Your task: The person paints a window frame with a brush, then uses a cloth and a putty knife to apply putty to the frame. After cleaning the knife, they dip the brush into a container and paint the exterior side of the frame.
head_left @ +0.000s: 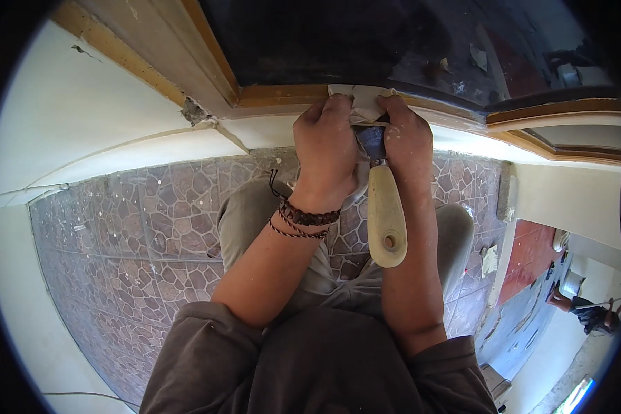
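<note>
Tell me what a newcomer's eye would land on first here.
Probably the scraper, its pale handle between the forearms near the picture's middle. Above it, the left hand and right hand grip a pale sheet at the wooden frame below the dark pane. Dark braided bracelets circle the left wrist.

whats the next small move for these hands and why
Probably smooth the pale sheet along the wooden frame: the left hand and right hand both hold it at the frame's edge, and it looks creased.
</note>
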Motion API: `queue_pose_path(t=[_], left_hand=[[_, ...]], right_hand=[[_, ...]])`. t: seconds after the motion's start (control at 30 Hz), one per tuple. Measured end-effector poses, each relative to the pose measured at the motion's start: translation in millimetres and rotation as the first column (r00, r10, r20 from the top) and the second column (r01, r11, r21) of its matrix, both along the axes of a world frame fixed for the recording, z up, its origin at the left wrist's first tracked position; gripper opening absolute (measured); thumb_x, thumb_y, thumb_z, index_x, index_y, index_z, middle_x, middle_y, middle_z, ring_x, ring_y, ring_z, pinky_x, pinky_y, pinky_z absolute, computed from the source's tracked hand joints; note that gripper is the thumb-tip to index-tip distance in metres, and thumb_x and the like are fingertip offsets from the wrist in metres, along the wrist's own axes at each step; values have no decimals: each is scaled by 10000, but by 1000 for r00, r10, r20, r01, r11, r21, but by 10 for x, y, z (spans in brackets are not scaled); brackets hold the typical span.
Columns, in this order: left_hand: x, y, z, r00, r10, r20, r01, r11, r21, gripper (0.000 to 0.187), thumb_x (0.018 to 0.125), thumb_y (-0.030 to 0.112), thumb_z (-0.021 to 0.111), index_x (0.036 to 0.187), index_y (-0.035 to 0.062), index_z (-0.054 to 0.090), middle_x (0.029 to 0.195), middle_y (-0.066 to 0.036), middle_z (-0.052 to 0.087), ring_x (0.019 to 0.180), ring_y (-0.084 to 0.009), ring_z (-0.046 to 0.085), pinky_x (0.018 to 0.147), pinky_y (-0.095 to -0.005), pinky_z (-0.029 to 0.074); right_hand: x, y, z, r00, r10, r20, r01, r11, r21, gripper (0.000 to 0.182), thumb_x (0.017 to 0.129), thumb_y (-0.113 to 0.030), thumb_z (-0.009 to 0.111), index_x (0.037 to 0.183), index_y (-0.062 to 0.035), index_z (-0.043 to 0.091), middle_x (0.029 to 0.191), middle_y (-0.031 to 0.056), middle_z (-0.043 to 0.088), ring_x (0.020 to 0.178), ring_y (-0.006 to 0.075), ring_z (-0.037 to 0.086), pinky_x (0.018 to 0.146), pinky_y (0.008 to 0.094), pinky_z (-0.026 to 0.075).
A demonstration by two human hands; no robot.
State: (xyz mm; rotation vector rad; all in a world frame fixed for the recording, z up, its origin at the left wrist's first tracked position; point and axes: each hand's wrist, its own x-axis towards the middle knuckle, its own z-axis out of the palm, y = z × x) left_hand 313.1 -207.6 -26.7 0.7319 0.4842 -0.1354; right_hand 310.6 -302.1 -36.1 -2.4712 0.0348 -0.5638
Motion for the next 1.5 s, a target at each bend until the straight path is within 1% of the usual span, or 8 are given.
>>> queue_pose_path(t=[0.77,0.83,1.07,1.13,1.27,1.3,1.33,1.5], left_hand=[[-41,610,116,999,43,-1,-42,998,44,220,870,124,501,933,-60,605,840,-85,602,724,-169,582,664,-302,476],[-42,674,112,999,53,12,-54,996,70,222,872,126,500,942,-58,604,842,-83,599,725,-172,582,663,-305,477],[-11,889,81,999,36,6,-36,972,233,238,877,120,504,967,-64,625,920,-111,632,823,-173,590,738,-296,465],[-14,944,19,1000,-10,19,3,942,337,264,900,138,500,997,-69,632,989,-131,657,901,-172,592,807,-278,451],[8,997,-33,996,-63,67,26,891,453,272,903,154,504,1003,-57,643,1010,-142,659,914,-171,594,829,-272,444],[11,994,-24,997,-53,54,24,901,433,272,904,157,503,1008,-50,646,1011,-143,659,911,-173,595,836,-273,441],[9,986,-3,997,-56,56,26,902,431,272,904,157,503,1008,-50,646,1011,-143,659,911,-173,595,836,-273,441],[10,1001,-11,996,-38,85,-2,905,425,270,890,162,529,984,-59,653,983,-124,660,891,-164,596,811,-264,448]], right_hand=[[44,622,-5,997,62,47,-67,992,110,186,746,-6,471,844,19,627,748,244,630,718,416,634,640,433,500],[30,689,65,985,59,-160,-33,986,164,255,811,-72,458,994,-31,631,892,250,648,878,409,632,774,437,491],[66,928,-2,982,24,-190,4,990,144,241,824,-72,465,974,-14,644,911,255,652,891,393,643,787,405,492],[101,983,-109,999,0,47,-7,988,155,80,736,-6,486,752,16,562,694,223,599,689,420,619,583,457,476],[92,1023,-57,999,-7,31,3,989,148,123,774,-51,483,740,32,567,674,209,594,640,373,615,588,437,461],[69,1080,100,981,-36,-193,129,857,498,166,795,-49,467,857,14,608,800,231,624,772,378,630,692,416,476],[58,1108,187,916,23,-400,308,599,739,258,815,-47,451,975,-5,648,926,253,654,904,384,646,796,395,491],[49,1088,142,923,51,-380,262,639,723,282,806,-39,445,1006,-17,642,940,246,654,916,394,637,811,398,488]])
